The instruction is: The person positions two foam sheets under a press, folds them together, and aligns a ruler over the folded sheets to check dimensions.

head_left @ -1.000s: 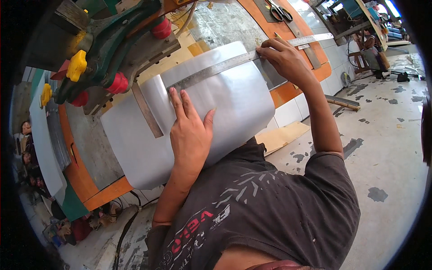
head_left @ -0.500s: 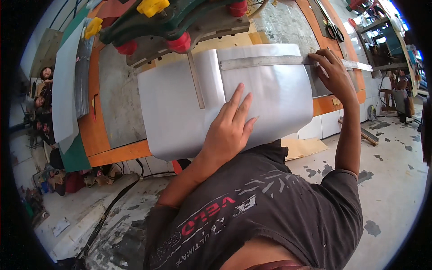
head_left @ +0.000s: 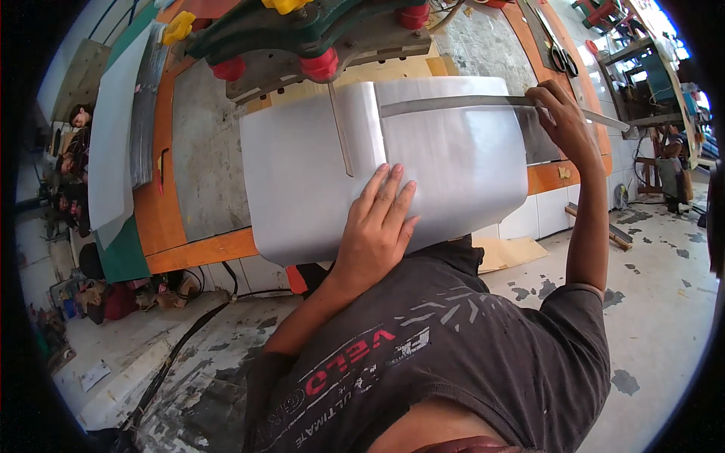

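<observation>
A large pale grey metal sheet (head_left: 302, 181) lies on the workbench and overhangs its front edge. My left hand (head_left: 377, 226) rests flat on the sheet's lower middle, fingers spread, holding nothing. A long metal straightedge (head_left: 453, 103) lies across the upper part of the sheet. My right hand (head_left: 563, 124) grips it at the sheet's right edge. A thin second strip (head_left: 341, 136) runs down the sheet just left of my left hand's fingertips.
A green machine (head_left: 317, 38) with red and yellow knobs stands behind the sheet on the orange-edged bench (head_left: 200, 249). Scissors (head_left: 559, 57) lie at the far right of the bench. Another sheet (head_left: 113, 143) leans at the left, near seated people (head_left: 75, 151). Cables (head_left: 181, 340) cross the floor.
The view has swung, so the bench and sheet now sit squarer and more central. My left hand stays flat on the sheet and my right hand keeps hold of the straightedge.
</observation>
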Motion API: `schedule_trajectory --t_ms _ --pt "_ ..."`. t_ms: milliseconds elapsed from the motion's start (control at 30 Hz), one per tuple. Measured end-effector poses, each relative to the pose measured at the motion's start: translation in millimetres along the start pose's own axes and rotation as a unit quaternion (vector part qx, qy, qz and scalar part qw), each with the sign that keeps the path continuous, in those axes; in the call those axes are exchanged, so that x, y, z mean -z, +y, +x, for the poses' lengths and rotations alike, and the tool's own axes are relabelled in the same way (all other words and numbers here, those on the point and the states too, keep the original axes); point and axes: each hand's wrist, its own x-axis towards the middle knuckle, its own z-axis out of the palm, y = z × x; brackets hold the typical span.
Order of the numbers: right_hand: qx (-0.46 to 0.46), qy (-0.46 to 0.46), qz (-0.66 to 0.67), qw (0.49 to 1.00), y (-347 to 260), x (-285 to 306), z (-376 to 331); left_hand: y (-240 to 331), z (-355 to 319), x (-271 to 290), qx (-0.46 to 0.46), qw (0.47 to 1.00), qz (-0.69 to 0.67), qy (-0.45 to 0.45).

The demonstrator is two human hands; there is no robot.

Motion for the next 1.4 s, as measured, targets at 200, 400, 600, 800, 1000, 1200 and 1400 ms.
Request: schedule_trajectory --t_ms 200,400,600,800,1000,1200,1400 --pt "-0.032 -0.045 -0.01 0.998 -1.9 11.1 -1.8 4.7 -3.1 -2.4 0.005 0.998 0.052 -0.047" --pt "-0.038 0.039 -0.02 0.998 -7.4 39.4 -17.8 5.0 -4.3 -4.2 -0.006 0.996 0.058 -0.06" --pt "-0.067 0.1 -0.048 0.992 0.6 82.8 -43.1 2.4 -7.8 -2.6 -0.005 0.997 0.051 -0.058" --pt "-0.122 0.137 -0.043 0.982 14.1 95.5 -80.5 -2.3 -9.7 -2.8 -0.021 0.998 0.045 -0.041" --pt "-0.262 0.123 0.012 0.957 -1.1 74.1 -100.2 1.6 -8.6 -2.3 -0.033 0.998 0.028 -0.044" --pt "-0.33 0.179 0.316 0.871 -29.1 25.0 -118.3 0.4 -14.6 6.8 -0.059 0.997 0.005 -0.047" --pt "-0.406 0.107 0.479 0.771 -91.4 -4.1 -106.8 -15.6 -51.6 41.7 -0.016 0.987 -0.036 0.158"
